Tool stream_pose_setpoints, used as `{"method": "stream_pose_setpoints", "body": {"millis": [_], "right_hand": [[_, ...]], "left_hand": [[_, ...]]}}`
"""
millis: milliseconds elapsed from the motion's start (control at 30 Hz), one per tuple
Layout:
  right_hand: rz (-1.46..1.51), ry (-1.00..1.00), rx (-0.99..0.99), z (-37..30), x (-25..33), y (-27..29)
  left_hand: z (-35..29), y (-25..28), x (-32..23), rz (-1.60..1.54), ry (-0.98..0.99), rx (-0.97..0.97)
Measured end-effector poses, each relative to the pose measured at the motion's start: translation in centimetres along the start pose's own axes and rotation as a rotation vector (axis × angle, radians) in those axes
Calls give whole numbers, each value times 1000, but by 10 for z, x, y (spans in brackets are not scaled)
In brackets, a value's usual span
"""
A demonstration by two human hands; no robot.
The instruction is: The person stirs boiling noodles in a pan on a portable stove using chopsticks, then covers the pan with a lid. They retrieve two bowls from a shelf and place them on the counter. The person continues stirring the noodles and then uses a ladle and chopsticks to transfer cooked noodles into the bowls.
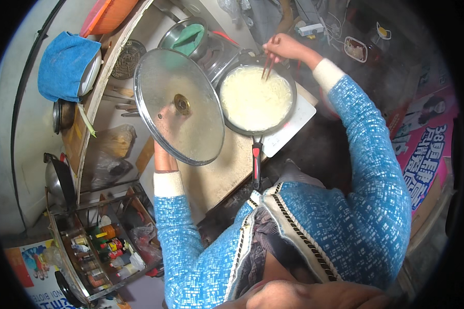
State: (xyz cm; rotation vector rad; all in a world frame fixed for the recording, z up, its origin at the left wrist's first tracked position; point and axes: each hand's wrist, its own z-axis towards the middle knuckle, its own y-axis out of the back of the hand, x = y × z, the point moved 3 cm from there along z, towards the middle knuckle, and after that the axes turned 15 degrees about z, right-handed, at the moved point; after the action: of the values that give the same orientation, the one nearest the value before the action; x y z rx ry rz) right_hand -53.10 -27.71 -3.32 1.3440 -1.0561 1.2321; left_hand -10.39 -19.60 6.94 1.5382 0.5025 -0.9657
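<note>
My left hand (165,124) shows dimly through a steamed glass lid (198,136) with a metal rim, fingers closed near its centre knob. The lid is held tilted, left of a dark frying pan (256,133). In the pan, pale noodles (250,103) lie in cloudy, whitish liquid. Over the pan's far right edge, my right hand (283,47) is closed on a pair of brown chopsticks (267,67), whose tips reach down to the noodles. The pan's black and red handle (257,164) points toward me.
A white board (296,126) lies partly beneath the pan on the wooden counter (211,186). Behind the lid stands a metal pot (200,51) with a green cloth. Shelves at left carry a blue cloth (67,64) over a bowl. A rack (90,242) of bottles stands lower left.
</note>
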Motion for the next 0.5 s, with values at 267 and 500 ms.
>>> {"method": "stream_pose_setpoints", "body": {"millis": [267, 500], "right_hand": [[44, -66, 137, -44, 3, -26], [-170, -269, -172, -80, -2, -23]], "left_hand": [[2, 2, -1, 368, -73, 31], [-8, 5, -4, -442, -4, -67]]}}
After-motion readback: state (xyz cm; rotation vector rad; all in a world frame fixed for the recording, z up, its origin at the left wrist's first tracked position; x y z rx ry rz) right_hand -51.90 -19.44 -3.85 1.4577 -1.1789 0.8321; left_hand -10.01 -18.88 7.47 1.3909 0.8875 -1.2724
